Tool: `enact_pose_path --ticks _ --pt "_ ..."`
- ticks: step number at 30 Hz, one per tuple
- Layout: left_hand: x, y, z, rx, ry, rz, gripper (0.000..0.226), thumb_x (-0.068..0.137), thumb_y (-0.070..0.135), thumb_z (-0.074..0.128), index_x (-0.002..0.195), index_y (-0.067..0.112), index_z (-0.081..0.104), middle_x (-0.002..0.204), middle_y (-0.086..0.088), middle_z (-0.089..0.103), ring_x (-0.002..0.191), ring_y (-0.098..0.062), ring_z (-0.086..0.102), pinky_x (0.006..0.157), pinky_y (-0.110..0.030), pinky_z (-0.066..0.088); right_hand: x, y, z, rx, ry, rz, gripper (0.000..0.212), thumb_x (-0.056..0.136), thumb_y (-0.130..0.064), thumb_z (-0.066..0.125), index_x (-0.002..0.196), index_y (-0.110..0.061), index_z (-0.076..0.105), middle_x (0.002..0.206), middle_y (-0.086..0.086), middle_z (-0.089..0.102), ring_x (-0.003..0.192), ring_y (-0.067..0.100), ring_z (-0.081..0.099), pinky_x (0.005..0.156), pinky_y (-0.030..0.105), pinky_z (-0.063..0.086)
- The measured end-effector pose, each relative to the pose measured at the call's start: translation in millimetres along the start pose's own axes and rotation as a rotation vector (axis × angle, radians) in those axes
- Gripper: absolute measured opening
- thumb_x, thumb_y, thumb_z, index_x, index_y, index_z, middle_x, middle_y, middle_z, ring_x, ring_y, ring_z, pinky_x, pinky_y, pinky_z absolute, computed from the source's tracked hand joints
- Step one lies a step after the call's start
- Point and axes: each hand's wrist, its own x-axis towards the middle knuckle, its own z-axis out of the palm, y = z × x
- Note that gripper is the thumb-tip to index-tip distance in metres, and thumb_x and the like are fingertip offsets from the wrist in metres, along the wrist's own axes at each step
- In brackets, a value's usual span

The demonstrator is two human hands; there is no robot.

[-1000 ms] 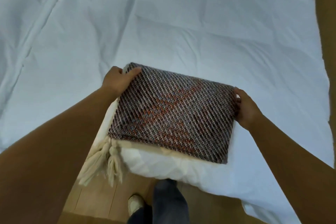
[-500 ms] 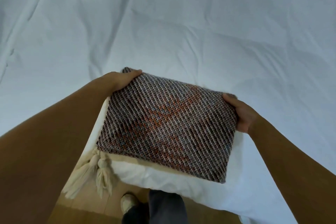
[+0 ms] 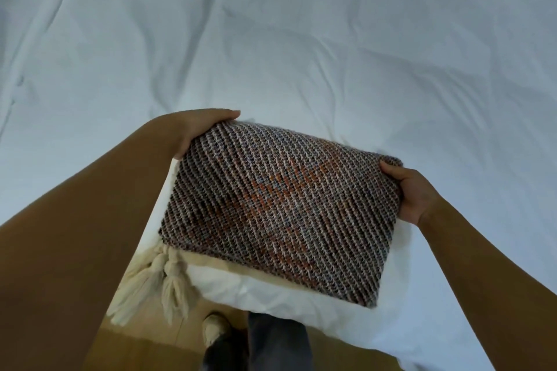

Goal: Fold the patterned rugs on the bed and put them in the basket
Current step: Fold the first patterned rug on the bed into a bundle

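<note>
between the left hand [image 3: 193, 129] and right hand [image 3: 417, 196], both clamped on its side edges, the folded rug [image 3: 280, 214] hovers over the bed [image 3: 301, 54]; soft, floppy, light, so grip the edges.

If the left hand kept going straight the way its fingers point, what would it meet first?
The left hand grips the folded rug's far left corner, fingers pointing right along its far edge. That line looks free of objects; only the white bedsheet lies beyond, though height above it is unclear.

No text, label or brand seems readable anywhere.
</note>
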Motion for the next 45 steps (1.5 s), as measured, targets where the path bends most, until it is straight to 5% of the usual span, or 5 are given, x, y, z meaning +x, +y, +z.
enact_pose_path --ticks 7,13,26,35,45 --pt "5.3 -9.3 15.8 0.061 0.520 0.553 0.071 0.081 0.028 0.069 0.142 0.019 0.033 0.144 -0.008 0.040 0.126 -0.023 0.044 0.101 -0.029 0.033 -3.5 -3.2 7.9 -0.066 0.079 -0.038 0.021 0.092 -0.022 0.051 0.097 -0.008 0.066 0.084 0.007 0.075 0.073 0.018 0.072 0.069 0.033 0.048" --pt "34.1 -45.9 30.1 0.045 0.843 0.710 0.063 0.092 0.036 0.052 0.146 0.030 0.020 0.140 -0.006 0.049 0.126 -0.023 0.047 0.101 -0.025 0.030 12.7 8.4 17.2 -0.519 0.538 -0.451 0.023 0.092 -0.030 0.053 0.095 -0.010 0.062 0.087 0.005 0.063 0.077 0.014 0.057 0.067 0.025 0.041" --pt "-3.6 -144.0 52.5 0.095 0.748 0.513 0.116 0.054 0.080 0.061 0.144 0.032 0.006 0.140 -0.011 0.048 0.120 -0.032 0.052 0.097 -0.045 0.041 -30.7 69.1 27.0 -0.522 0.576 -0.431 0.064 0.072 -0.059 0.066 0.116 -0.014 0.050 0.109 -0.001 0.058 0.095 0.017 0.057 0.084 0.033 0.047" --pt "-1.8 -200.3 55.8 0.367 0.980 0.616 0.053 0.080 0.063 0.050 0.077 0.013 0.034 0.062 -0.001 0.041 0.062 -0.031 0.049 0.054 -0.034 0.032 -55.7 132.6 37.3 -0.866 0.761 -0.490 0.071 0.074 -0.062 0.062 0.118 -0.010 0.041 0.122 0.012 0.058 0.107 0.034 0.057 0.085 0.039 0.046" --pt "-23.0 -225.6 58.7 0.523 0.915 0.499 0.046 0.086 0.053 0.050 0.095 0.009 0.041 0.086 -0.014 0.057 0.086 -0.038 0.056 0.065 -0.041 0.040 -62.0 145.9 31.9 -1.134 0.870 -0.601 0.063 0.085 -0.045 0.058 0.128 -0.006 0.036 0.120 0.022 0.053 0.107 0.040 0.052 0.079 0.042 0.042"
